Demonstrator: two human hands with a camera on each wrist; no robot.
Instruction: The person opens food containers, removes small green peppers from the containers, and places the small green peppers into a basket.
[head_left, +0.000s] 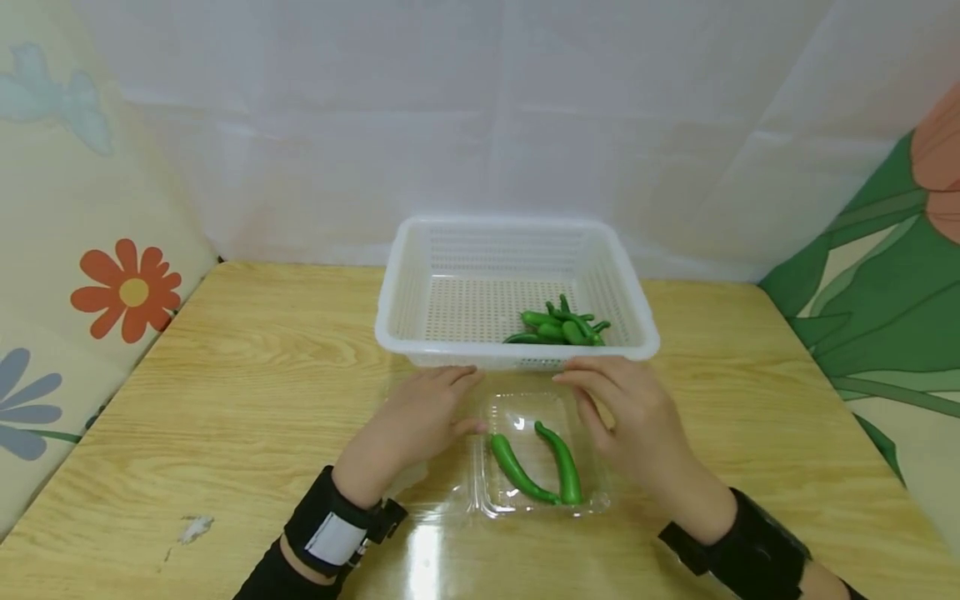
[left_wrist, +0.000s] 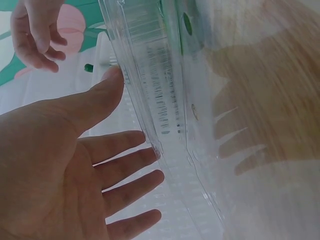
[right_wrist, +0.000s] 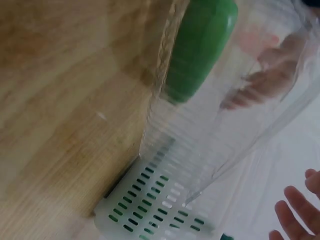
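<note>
Two green chili peppers (head_left: 516,471) lie in a clear plastic box (head_left: 540,404) on the table. My left hand (head_left: 416,417) is at the box's left side with its fingers stretched out, thumb tip by the rim. In the left wrist view, the left hand (left_wrist: 65,145) has spread fingers right at the clear plastic edge. My right hand (head_left: 633,417) hovers over the box's right side, fingers loosely bent and holding nothing. Fingertips of the right hand (right_wrist: 297,212) show at the edge of the right wrist view, with a pepper (right_wrist: 200,50) seen through the box wall.
A white perforated basket (head_left: 517,350) stands just behind the box, with a pile of green peppers (head_left: 566,325) in its front right corner. The wooden table (head_left: 262,375) meets a white cloth backdrop behind, and printed fabric hangs at both sides.
</note>
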